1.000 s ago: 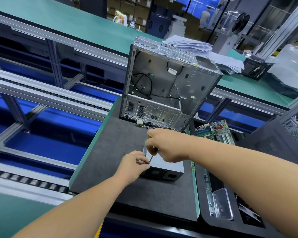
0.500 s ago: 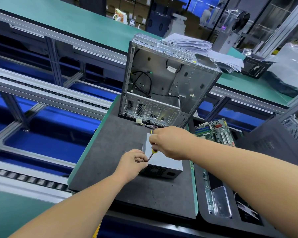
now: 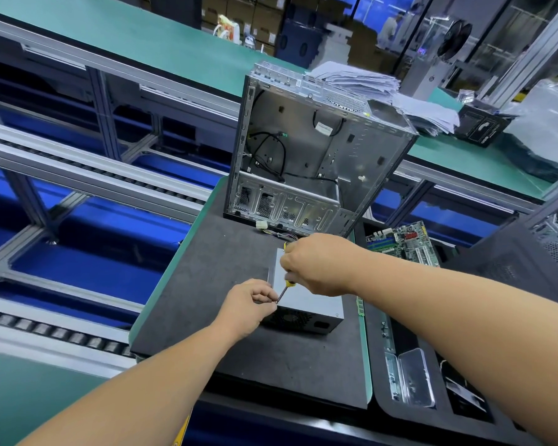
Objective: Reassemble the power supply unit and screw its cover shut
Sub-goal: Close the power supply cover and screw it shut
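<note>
The grey power supply unit [image 3: 310, 304] lies on the dark mat [image 3: 207, 284], its fan grille facing me and its cable bundle [image 3: 271, 231] trailing toward the case. My right hand [image 3: 316, 263] grips a yellow-handled screwdriver [image 3: 285, 286], its thin shaft slanting down to the unit's near left top corner. My left hand [image 3: 250, 305] has its fingertips pinched together at the screwdriver tip on that corner; whether a screw sits between them is hidden.
An empty open computer case [image 3: 303, 156] stands upright just behind the unit. A green motherboard [image 3: 403, 244] and a clear plastic box [image 3: 411, 378] lie in a black tray on the right. Roller conveyor rails [image 3: 78, 175] run along the left.
The right hand has shifted slightly, showing more of the yellow handle. The left hand has stayed pinched at the screwdriver tip on the unit's corner.
</note>
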